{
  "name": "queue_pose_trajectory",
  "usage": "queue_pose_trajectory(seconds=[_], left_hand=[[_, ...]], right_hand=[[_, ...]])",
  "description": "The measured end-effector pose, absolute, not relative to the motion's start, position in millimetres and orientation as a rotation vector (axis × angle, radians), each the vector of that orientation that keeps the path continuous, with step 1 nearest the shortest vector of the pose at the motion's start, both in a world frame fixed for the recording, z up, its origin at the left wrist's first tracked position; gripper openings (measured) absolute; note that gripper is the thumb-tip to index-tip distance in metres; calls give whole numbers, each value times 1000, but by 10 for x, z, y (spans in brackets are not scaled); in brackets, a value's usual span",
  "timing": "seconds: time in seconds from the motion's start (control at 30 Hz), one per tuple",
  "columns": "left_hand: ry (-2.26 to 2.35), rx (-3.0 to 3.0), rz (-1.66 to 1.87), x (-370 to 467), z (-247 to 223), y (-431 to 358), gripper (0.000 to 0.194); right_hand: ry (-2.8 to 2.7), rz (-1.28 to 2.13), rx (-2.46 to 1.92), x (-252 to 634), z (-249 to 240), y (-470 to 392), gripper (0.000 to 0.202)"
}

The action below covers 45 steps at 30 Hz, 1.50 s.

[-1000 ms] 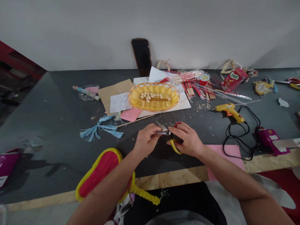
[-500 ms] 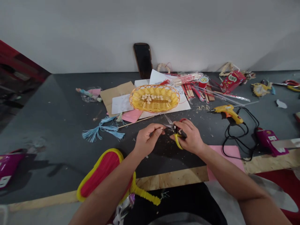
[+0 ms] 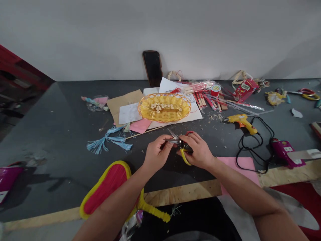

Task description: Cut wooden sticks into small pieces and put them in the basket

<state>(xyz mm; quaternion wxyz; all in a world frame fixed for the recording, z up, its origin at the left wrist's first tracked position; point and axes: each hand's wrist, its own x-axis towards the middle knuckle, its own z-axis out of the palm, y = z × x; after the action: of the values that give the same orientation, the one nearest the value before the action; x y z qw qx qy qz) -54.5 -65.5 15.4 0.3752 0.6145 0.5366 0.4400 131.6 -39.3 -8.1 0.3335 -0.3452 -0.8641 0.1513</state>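
Scissors (image 3: 180,142) with red and yellow handles are in my right hand (image 3: 198,150), its fingers wrapped around the grips. Their blades stand apart and point left. At the blades, my left hand (image 3: 158,152) is closed in a pinch between thumb and forefinger. One blade lies against or just over these fingertips. What the pinch holds is too small and covered to make out. Just beyond both hands, a yellow woven basket (image 3: 164,117) contains several small pale flower-shaped pieces (image 3: 163,106).
A yellow hot glue gun (image 3: 242,123) with a black cord lies right. Blue tassels (image 3: 109,140) rest left of my hands. A pink-and-yellow fan-shaped piece (image 3: 107,189) overhangs the front edge. A phone (image 3: 152,68) leans on the wall; wrapped sticks (image 3: 200,86) lie behind.
My right hand has moved left with the scissors, bringing the blades over my left fingertips. My left hand stays pinched at nearly the same place. The view has tilted slightly.
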Motion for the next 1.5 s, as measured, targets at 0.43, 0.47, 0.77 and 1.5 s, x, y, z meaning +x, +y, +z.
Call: queue_pose_trajectory(seconds=[0.43, 0.47, 0.77, 1.5], left_hand=[[1454, 1697, 1086, -579, 121, -637, 16], [1472, 1723, 1093, -577, 112, -639, 17], [1511, 1822, 1138, -569, 36, -664, 17], [1403, 1710, 1081, -556, 126, -666, 19]], right_hand=[[-2275, 368, -903, 1333, -133, -414, 49], [-2292, 348, -901, 1335, -137, -419, 49], [-2371, 204, -921, 1288, -159, -498, 51], [-2289, 302, -933, 1298, -108, -437, 47]])
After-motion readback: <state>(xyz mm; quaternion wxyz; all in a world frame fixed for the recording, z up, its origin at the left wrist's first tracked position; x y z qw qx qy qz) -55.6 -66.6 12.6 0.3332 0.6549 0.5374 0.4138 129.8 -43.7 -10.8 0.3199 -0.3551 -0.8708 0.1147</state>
